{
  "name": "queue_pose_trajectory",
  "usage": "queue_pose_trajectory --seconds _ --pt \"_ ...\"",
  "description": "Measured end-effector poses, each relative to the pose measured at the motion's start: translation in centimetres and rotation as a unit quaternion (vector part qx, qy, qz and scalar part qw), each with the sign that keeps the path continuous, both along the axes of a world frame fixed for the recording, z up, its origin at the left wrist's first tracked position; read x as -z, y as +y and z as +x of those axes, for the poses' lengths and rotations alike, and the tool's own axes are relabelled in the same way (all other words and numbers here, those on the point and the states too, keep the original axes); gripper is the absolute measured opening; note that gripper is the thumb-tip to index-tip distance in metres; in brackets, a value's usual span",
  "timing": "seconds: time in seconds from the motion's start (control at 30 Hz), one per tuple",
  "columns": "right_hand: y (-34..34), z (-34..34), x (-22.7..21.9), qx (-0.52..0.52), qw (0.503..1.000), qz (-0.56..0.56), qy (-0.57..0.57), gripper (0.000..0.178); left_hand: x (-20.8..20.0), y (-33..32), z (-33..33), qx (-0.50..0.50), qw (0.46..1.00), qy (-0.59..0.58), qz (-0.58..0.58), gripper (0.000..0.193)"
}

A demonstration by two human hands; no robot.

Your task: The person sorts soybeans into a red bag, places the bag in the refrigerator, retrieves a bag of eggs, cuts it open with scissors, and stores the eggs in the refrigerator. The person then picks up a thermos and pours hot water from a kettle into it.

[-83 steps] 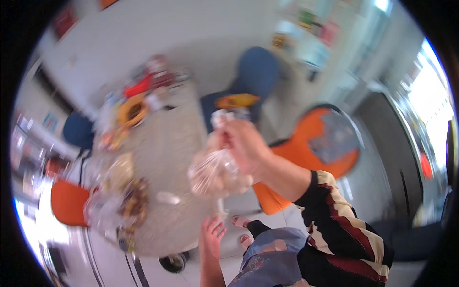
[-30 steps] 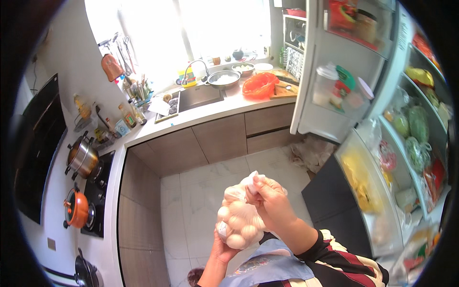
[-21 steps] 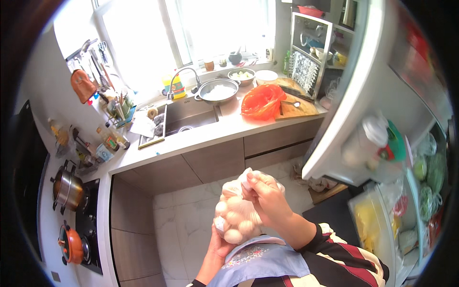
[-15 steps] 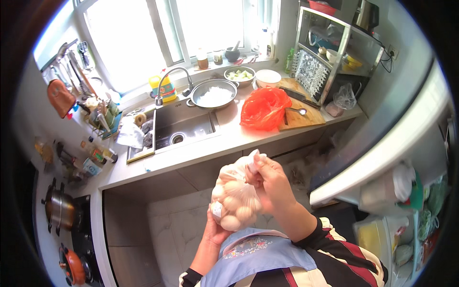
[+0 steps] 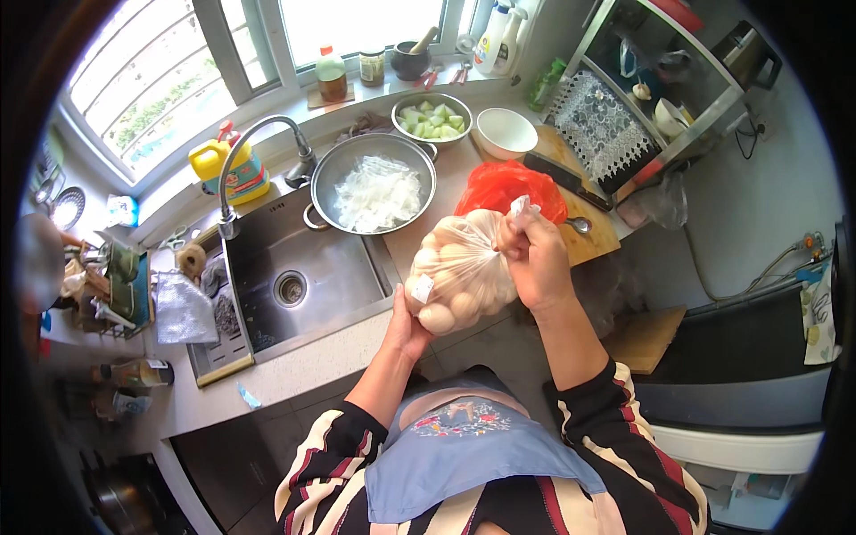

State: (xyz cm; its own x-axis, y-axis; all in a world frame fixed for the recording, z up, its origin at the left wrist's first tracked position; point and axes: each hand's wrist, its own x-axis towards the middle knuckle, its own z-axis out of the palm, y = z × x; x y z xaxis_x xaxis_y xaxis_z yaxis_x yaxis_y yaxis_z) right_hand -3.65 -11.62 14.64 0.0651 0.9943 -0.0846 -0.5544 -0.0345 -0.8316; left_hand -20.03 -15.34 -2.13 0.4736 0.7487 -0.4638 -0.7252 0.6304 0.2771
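Observation:
A thin clear plastic bag of eggs (image 5: 455,267) hangs in front of me at the counter's edge, bulging with several pale brown eggs and bearing a small white label. My right hand (image 5: 539,259) is closed round its gathered, twisted top. Against the bag's lower left side, my left hand (image 5: 408,328) supports it, its thumb up and the other fingers partly hidden beneath. Just behind the bag lies a crumpled red plastic bag (image 5: 508,185), partly covered by it and by my right hand.
Left of the bag is a steel sink (image 5: 308,321) with an arched tap (image 5: 267,125). A colander (image 5: 325,183) holding white, translucent stuff stands behind it. Farther back are a bowl of green chunks (image 5: 432,119) and a white bowl (image 5: 506,134). A cleaver (image 5: 566,178) and spoon (image 5: 580,225) lie on a cutting board (image 5: 599,239).
The bag of eggs has come closer to the counter, still in both hands. My view has shifted toward the sink, and the fridge's large pale door no longer fills the right side.

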Motion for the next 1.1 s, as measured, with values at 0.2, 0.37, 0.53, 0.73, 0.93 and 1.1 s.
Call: queue_pose_trajectory --seconds 0.2,0.37,0.53,0.73,0.93,1.1 --pt "6.4 0.7 3.4 -0.019 0.999 -0.016 -0.021 0.019 1.2 4.2 0.2 -0.02 0.985 0.162 -0.057 0.051" --pt "8.7 1.4 4.9 -0.056 0.998 -0.025 -0.02 0.022 2.9 4.8 -0.1 -0.057 0.986 0.154 -0.036 0.039" --pt "9.3 2.2 5.7 -0.107 0.994 -0.011 -0.008 0.031 2.7 4.7 0.4 -0.095 0.979 0.175 -0.053 0.034" --pt "9.1 4.1 7.5 -0.142 0.99 0.001 -0.001 0.024 1.8 4.5 1.0 -0.103 0.972 0.211 -0.024 0.036" --pt "9.1 4.5 8.5 -0.154 0.988 0.006 0.004 0.027 1.2 4.4 1.3 -0.091 0.968 0.235 -0.012 0.045" --pt "8.7 5.6 9.5 -0.159 0.987 -0.002 0.029 0.029 2.1 4.1 1.2 -0.083 0.953 0.29 -0.035 0.059"
